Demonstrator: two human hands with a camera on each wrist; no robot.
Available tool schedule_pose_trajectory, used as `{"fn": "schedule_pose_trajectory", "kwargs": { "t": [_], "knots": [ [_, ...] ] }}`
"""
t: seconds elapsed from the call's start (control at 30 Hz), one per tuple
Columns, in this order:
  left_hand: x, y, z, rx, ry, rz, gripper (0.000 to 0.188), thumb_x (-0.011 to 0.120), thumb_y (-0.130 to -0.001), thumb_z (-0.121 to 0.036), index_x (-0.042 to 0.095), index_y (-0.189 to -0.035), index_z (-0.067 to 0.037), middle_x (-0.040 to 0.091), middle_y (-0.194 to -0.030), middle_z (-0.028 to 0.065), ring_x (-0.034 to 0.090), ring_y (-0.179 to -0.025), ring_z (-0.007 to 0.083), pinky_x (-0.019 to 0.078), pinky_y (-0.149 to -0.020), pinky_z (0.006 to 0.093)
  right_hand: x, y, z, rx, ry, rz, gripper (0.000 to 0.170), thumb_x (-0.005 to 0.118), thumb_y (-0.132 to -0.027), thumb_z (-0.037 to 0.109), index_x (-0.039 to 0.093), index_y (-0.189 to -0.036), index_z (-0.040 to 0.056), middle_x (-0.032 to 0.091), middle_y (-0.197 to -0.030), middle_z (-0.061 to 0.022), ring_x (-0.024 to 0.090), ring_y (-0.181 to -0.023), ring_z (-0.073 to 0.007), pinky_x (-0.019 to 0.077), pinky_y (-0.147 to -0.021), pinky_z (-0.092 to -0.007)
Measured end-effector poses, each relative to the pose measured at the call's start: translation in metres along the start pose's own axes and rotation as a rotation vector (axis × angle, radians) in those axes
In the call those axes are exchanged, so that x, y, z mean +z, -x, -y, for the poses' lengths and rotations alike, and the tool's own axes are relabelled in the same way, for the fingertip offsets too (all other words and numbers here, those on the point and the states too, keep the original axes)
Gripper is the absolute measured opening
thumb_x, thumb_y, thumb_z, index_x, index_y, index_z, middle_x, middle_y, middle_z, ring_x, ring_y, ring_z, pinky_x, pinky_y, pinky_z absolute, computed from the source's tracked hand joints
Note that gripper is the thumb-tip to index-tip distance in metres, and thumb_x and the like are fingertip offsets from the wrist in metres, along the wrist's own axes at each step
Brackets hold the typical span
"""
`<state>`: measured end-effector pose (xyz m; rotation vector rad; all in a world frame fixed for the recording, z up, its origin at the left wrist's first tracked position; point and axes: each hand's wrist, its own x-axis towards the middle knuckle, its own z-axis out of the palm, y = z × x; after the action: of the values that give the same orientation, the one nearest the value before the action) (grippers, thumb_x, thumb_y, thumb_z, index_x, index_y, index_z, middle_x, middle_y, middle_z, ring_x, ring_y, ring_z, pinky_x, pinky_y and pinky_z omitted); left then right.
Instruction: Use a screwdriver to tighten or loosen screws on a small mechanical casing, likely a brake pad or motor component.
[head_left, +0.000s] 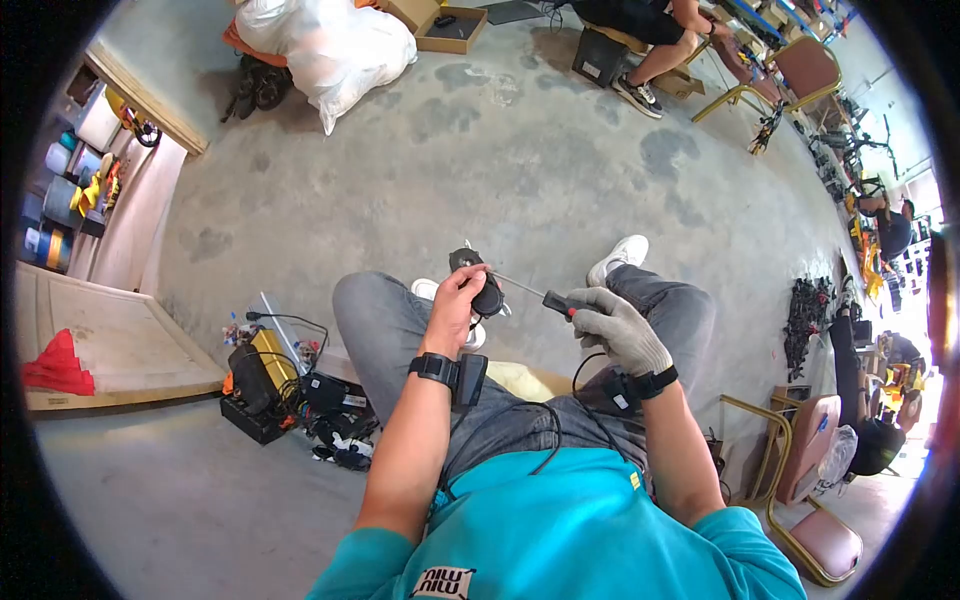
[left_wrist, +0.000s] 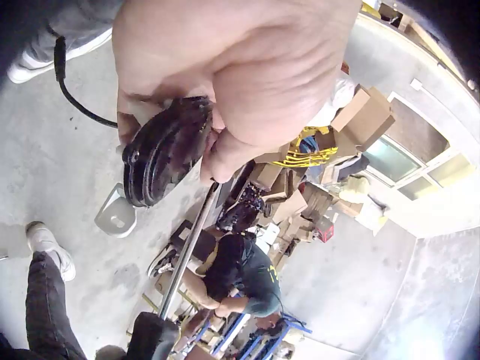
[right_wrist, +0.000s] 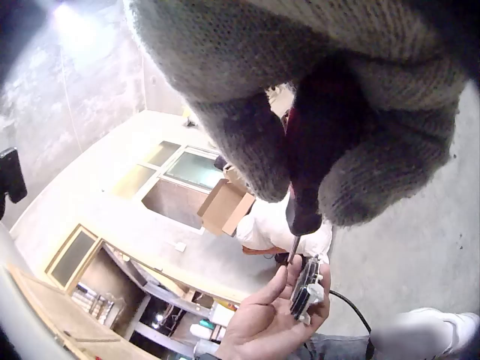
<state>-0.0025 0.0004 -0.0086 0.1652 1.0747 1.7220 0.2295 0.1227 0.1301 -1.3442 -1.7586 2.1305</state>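
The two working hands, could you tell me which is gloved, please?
The right hand, gripping the screwdriver, wears a grey knitted glove; the left hand, holding the black part, is bare.

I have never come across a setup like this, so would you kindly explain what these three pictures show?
There is no machine here, just a person working with two hands. The wide, round picture comes from a camera on the head, looking forward and down; the other two come from one camera on each wrist. The left hand, bare, holds a black part. The right hand, gloved, grips a screwdriver, whose shaft ends by the left fingertips. On the floor ahead lie a white bag and an open cardboard box.
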Motion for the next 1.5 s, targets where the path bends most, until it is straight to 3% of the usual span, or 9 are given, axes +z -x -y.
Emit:
{"fn": "schedule_pose_trajectory", "kwargs": {
  "t": [0.53,0.8,1.07,1.23,1.37,1.5],
  "knots": [
    [-0.005,-0.011,0.008,-0.054,-0.163,0.032,0.012,0.061,-0.1,-0.007,0.064,-0.109,0.001,0.072,-0.102,0.0142,0.07,-0.093,0.0211,0.0585,-0.085,0.0332,-0.009,0.014,-0.008,-0.046,-0.01,-0.041,0.041,0.067,-0.09,0.016,0.062,-0.125,-0.0026,0.061,-0.091,-0.0046,0.059,-0.075,-0.01,0.0505,-0.068,-0.0238],
    [-0.001,-0.009,0.007,-0.069,-0.3,0.055,0.012,0.062,-0.099,-0.005,0.064,-0.109,0.0,0.072,-0.101,0.0126,0.069,-0.091,0.0194,0.0575,-0.086,0.0324,-0.007,0.02,-0.002,-0.071,0.081,-0.055,0.041,0.066,-0.089,0.018,0.066,-0.125,-0.0021,0.06,-0.083,-0.0011,0.058,-0.073,-0.0087,0.0504,-0.069,-0.0244],
    [-0.004,-0.01,0.008,-0.076,-0.188,0.082,0.01,0.059,-0.1,-0.006,0.063,-0.109,0.0,0.071,-0.101,0.0127,0.07,-0.091,0.0198,0.0583,-0.085,0.0331,-0.009,0.023,-0.003,-0.063,0.068,-0.055,0.04,0.067,-0.088,0.016,0.065,-0.123,-0.003,0.06,-0.086,-0.0018,0.058,-0.074,-0.0089,0.0492,-0.069,-0.024],
    [-0.003,-0.009,0.008,-0.073,-0.218,0.083,0.009,0.059,-0.101,-0.007,0.062,-0.107,-0.001,0.07,-0.099,0.0114,0.07,-0.089,0.02,0.0591,-0.084,0.0332,-0.009,0.024,-0.007,-0.051,0.038,-0.05,0.039,0.068,-0.088,0.014,0.064,-0.122,-0.0044,0.059,-0.093,-0.0033,0.059,-0.076,-0.01,0.0492,-0.07,-0.0244],
    [-0.004,-0.01,0.009,-0.085,-0.199,0.095,0.009,0.059,-0.102,-0.008,0.062,-0.107,-0.001,0.07,-0.099,0.011,0.07,-0.088,0.0195,0.059,-0.083,0.0331,-0.008,0.025,-0.004,-0.085,0.115,-0.081,0.042,0.067,-0.088,0.018,0.066,-0.124,-0.0035,0.062,-0.084,-0.002,0.058,-0.074,-0.0095,0.05,-0.069,-0.0255],
    [0.002,-0.004,0.003,-0.074,-0.357,0.072,0.011,0.062,-0.1,-0.011,0.064,-0.107,-0.002,0.068,-0.097,0.0054,0.065,-0.087,0.0138,0.0543,-0.08,0.0282,-0.007,0.031,0.004,-0.124,0.174,-0.1,0.043,0.067,-0.087,0.018,0.066,-0.124,-0.0035,0.063,-0.086,-0.0028,0.059,-0.075,-0.0098,0.0507,-0.07,-0.0263]
  ]
}}
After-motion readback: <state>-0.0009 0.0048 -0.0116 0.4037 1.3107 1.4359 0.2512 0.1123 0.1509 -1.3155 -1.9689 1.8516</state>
